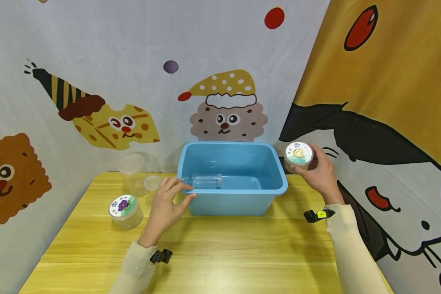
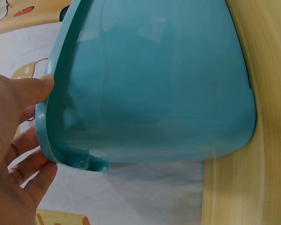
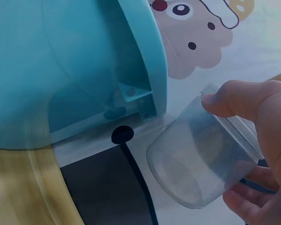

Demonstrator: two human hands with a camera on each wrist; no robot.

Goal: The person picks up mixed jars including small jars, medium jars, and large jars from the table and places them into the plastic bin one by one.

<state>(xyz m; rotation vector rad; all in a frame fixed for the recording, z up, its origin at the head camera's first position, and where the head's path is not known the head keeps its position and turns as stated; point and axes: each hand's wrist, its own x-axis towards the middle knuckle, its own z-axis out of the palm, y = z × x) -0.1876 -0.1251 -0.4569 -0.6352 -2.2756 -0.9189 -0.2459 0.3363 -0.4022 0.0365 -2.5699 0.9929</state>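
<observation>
A light-blue plastic tub [image 1: 228, 204] stands at the back of the table. My left hand [image 1: 169, 204] holds its front left corner; in the left wrist view the thumb lies on the outside of the rim [image 2: 43, 112] and the fingers curl behind it. Just beyond the tub's right end, my right hand [image 1: 319, 171] grips a clear plastic jar [image 3: 192, 154] around its top, thumb on one side and fingers on the other. The jar's lid [image 1: 299, 153] bears a green and white label with a yellow picture. Inside the tub, a clear cylindrical container [image 1: 206, 181] lies on its side at the left.
Left of the tub stand a tall clear jar [image 1: 132, 173] and a short jar [image 1: 126, 212] with a purple-flower label. A small clear round piece [image 1: 152, 183] is near the tall jar. A printed cloth [image 1: 132, 41] hangs behind the wooden table [image 1: 235, 253].
</observation>
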